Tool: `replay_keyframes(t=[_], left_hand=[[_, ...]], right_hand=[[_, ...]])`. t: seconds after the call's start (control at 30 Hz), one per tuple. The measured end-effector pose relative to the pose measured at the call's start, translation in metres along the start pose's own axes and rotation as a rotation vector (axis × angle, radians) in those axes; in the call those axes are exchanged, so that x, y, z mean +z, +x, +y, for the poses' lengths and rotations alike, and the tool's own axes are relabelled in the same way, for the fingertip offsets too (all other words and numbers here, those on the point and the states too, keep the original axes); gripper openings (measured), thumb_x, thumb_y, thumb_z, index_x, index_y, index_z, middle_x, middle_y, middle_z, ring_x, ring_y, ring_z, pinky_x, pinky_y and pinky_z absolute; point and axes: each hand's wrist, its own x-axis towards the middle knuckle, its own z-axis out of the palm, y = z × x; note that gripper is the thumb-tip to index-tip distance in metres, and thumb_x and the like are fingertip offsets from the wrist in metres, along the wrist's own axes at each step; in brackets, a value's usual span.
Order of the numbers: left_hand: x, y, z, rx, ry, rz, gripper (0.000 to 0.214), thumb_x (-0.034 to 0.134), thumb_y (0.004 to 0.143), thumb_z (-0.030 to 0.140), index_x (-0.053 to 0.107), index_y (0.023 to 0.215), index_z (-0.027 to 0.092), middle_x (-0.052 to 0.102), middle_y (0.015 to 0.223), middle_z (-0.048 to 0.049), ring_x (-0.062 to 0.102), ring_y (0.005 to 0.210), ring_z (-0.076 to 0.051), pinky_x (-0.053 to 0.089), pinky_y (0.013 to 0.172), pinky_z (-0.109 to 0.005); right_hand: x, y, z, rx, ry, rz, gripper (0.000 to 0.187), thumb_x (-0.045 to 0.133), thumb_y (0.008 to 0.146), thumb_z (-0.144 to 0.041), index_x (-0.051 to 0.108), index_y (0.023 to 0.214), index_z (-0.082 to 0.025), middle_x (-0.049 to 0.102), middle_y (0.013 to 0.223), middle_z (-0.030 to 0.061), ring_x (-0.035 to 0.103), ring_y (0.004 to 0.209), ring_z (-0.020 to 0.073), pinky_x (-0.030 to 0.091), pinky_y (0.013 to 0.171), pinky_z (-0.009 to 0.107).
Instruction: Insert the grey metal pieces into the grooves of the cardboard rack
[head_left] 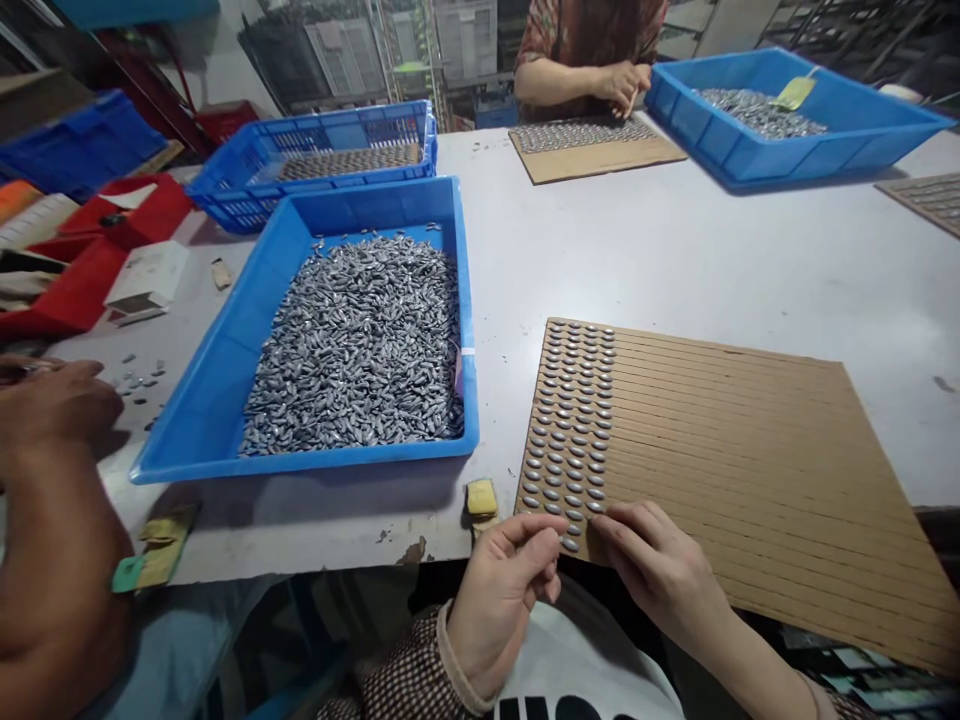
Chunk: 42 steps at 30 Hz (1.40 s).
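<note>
A ridged cardboard sheet [750,450] lies on the white table in front of me, with small grey oval metal pieces [574,420] set in rows along its left side. My left hand [502,590] is curled at the sheet's near left corner, thumb and fingers pinched together. My right hand [660,570] rests on the sheet's near edge, its fingertips pressed on the lowest pieces. A blue tray [217,400] heaped with the same grey pieces [360,350] stands to the left of the sheet.
Another person's hand and arm [52,480] lie at the left edge near loose pieces. Across the table a person's hands [622,85] work at a second cardboard sheet [600,155]. More blue trays [862,130] [247,190] and red boxes [112,230] stand around.
</note>
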Motion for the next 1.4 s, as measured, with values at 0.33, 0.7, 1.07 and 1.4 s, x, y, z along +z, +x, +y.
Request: replay_keyframes(t=[0.33, 0.7, 1.07, 1.4], left_hand=[[0.009, 0.005, -0.011, 0.004, 0.002, -0.049, 0.025, 0.081, 0.071, 0.025, 0.065, 0.086, 0.013, 0.065, 0.079, -0.0033, 0.061, 0.067, -0.012, 0.05, 0.064, -0.024], [0.007, 0.0, -0.01, -0.066, 0.043, -0.095, 0.018, 0.075, 0.074, 0.017, 0.07, 0.09, 0.008, 0.069, 0.088, -0.01, 0.065, 0.077, -0.015, 0.054, 0.071, -0.024], [-0.008, -0.01, 0.023, -0.031, -0.185, 0.152, 0.024, 0.053, 0.088, 0.008, 0.058, 0.111, 0.008, 0.067, 0.118, -0.0203, 0.068, 0.105, -0.025, 0.055, 0.092, -0.033], [-0.002, -0.013, 0.006, -0.139, -0.163, 0.043, 0.033, 0.053, 0.091, 0.025, 0.06, 0.117, 0.005, 0.069, 0.109, -0.0207, 0.07, 0.093, -0.026, 0.056, 0.085, -0.035]], right_hand=[[-0.006, 0.009, -0.039, 0.28, 0.612, 0.076, 0.02, 0.057, 0.092, -0.017, 0.062, 0.111, -0.024, 0.066, 0.101, 0.0067, 0.066, 0.093, 0.0184, 0.058, 0.076, 0.026], [-0.007, 0.001, -0.037, -0.024, 0.273, 0.205, 0.043, 0.055, 0.087, -0.002, 0.063, 0.125, -0.021, 0.069, 0.103, 0.0101, 0.066, 0.095, 0.0205, 0.057, 0.078, 0.032], [0.001, -0.014, -0.01, -0.042, 0.026, 0.038, 0.028, 0.051, 0.092, -0.008, 0.066, 0.112, -0.02, 0.07, 0.095, 0.0089, 0.063, 0.082, 0.0176, 0.054, 0.07, 0.031], [0.005, -0.008, -0.01, -0.059, -0.05, 0.047, 0.023, 0.051, 0.093, -0.012, 0.069, 0.107, -0.019, 0.066, 0.089, 0.0091, 0.06, 0.079, 0.0171, 0.053, 0.067, 0.029]])
